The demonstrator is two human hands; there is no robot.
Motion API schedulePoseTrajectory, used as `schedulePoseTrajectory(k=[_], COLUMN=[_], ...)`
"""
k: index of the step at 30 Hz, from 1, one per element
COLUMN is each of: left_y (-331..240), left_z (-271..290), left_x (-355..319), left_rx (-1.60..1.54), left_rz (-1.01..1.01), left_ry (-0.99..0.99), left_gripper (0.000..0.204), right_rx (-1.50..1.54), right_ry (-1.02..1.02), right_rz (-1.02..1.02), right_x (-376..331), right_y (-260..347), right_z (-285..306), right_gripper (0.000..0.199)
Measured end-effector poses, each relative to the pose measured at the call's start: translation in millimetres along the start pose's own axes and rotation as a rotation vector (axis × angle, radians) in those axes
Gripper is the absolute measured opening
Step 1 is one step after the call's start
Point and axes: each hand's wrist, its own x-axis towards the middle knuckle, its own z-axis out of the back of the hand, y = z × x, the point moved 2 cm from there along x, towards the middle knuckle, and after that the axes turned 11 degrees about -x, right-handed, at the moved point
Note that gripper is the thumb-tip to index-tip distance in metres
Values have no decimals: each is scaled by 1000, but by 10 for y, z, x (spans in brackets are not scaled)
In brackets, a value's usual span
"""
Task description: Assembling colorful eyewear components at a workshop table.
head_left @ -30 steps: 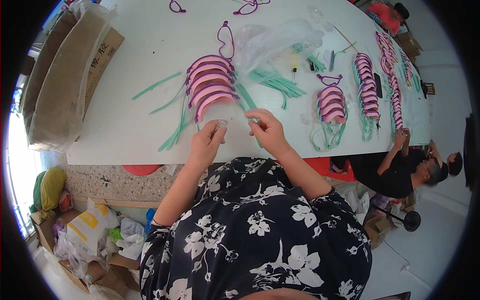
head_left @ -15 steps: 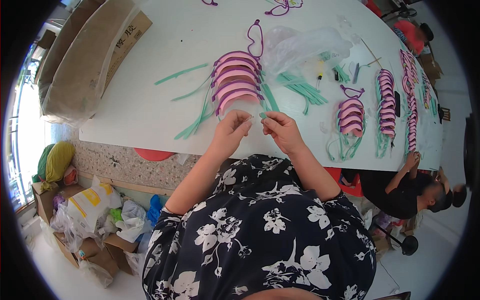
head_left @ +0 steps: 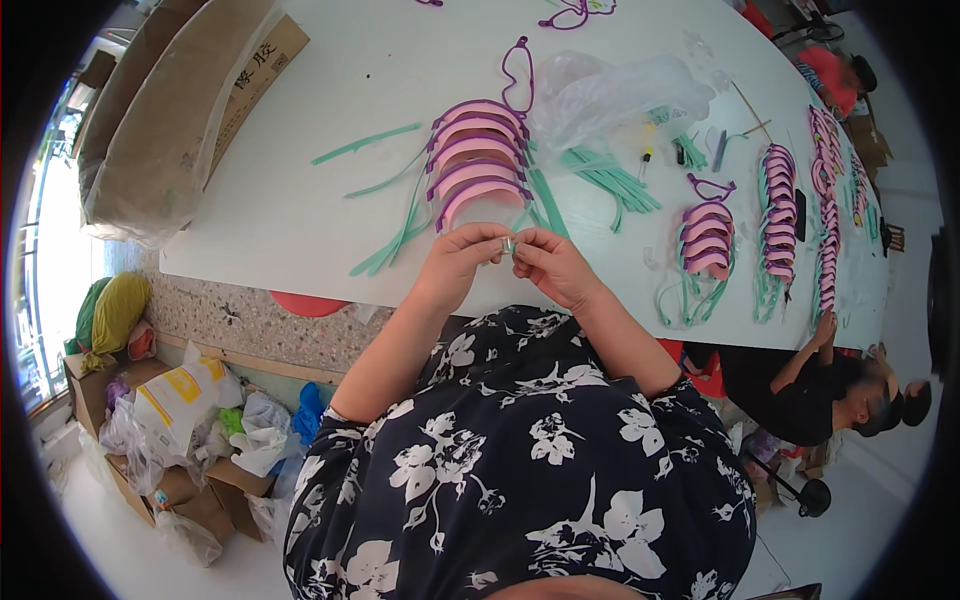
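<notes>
My left hand [head_left: 463,262] and my right hand [head_left: 553,266] meet at the table's near edge, fingertips pinched together. Between them is a small pale, shiny piece [head_left: 508,245] with green on it; my left fingers grip it, though its exact kind is too small to tell. The right fingers pinch the end of a mint-green strap, now mostly hidden by the fingertips. Just beyond lies a row of pink visor-like pieces with purple frames [head_left: 480,155], overlapping one another. Mint-green straps [head_left: 402,240] trail from both its sides.
Loose green straps [head_left: 612,180] and a crumpled clear plastic bag [head_left: 615,95] lie right of the row. A purple glasses-shaped frame [head_left: 518,75] stands behind it. More pink-and-purple rows [head_left: 778,215] are farther right, near another person [head_left: 815,390]. A cardboard box [head_left: 160,120] occupies the far left.
My hands have come together from slightly apart. The green strap end in my right fingers now meets the small pale piece in my left.
</notes>
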Motion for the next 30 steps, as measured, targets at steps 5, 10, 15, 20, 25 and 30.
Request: schedulePoseTrajectory(k=[5, 10, 15, 20, 25, 30], left_y=[51, 23, 103, 72, 22, 40], left_z=[28, -84, -38, -92, -119, -150], left_x=[-10, -49, -82, -98, -118, -117], left_rx=[73, 301, 645, 816, 972, 788], left_rz=[9, -46, -176, -202, -183, -116], left_ry=[-48, -108, -123, -97, -129, -183], left_gripper=[22, 21, 20, 20, 24, 22], right_rx=[42, -231, -1237, -1271, -1289, -957], right_ry=[21, -98, -334, -272, -305, -371], right_rz=[-14, 30, 459, 575, 686, 592], right_x=[12, 11, -146, -90, -163, -173], right_y=[12, 28, 313, 203, 206, 89], right_z=[-55, -22, -254, -218, -264, -226], right_gripper=[12, 15, 18, 23, 22, 25])
